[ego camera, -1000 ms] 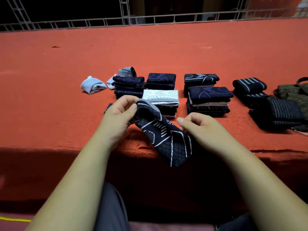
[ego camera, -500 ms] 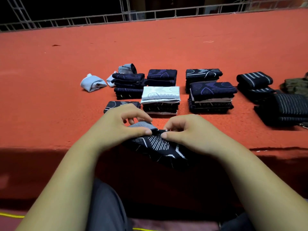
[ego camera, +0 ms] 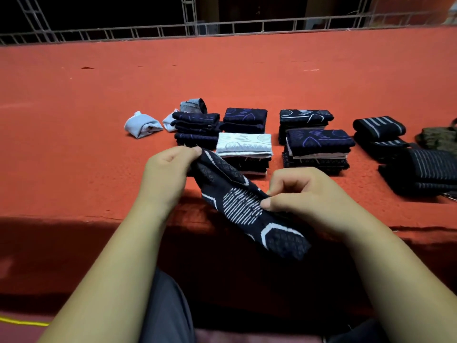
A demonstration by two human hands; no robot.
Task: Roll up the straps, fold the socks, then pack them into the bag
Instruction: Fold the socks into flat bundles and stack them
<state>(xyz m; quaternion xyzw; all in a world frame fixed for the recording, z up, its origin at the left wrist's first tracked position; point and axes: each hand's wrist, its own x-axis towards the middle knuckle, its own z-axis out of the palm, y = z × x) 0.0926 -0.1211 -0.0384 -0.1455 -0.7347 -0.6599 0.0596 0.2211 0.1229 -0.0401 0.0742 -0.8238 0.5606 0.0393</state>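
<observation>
Bag first: an olive-green thing, crumpled at the far right edge of the red carpeted table. It's mostly cut off, so I honestly can't tell what's inside it.

Right in front of it sit the rolled straps, black with pale stripes, a few of them bunched together between the bag and the sock piles.

The dark patterned sock being worked on is up off the table, stretched diagonally over the near edge. The left hand pinches its top end with fingers curled in. The right hand pinches it around the middle between thumb and forefinger, with the other fingers tucked. The lower end hangs toward the lap.

Behind the hands are the folded sock stacks, five neat dark piles, one topped with a white sock. Left of those there's a light blue bundle by itself and a grey rolled sock just behind the leftmost pile. A metal railing runs along the far side.
</observation>
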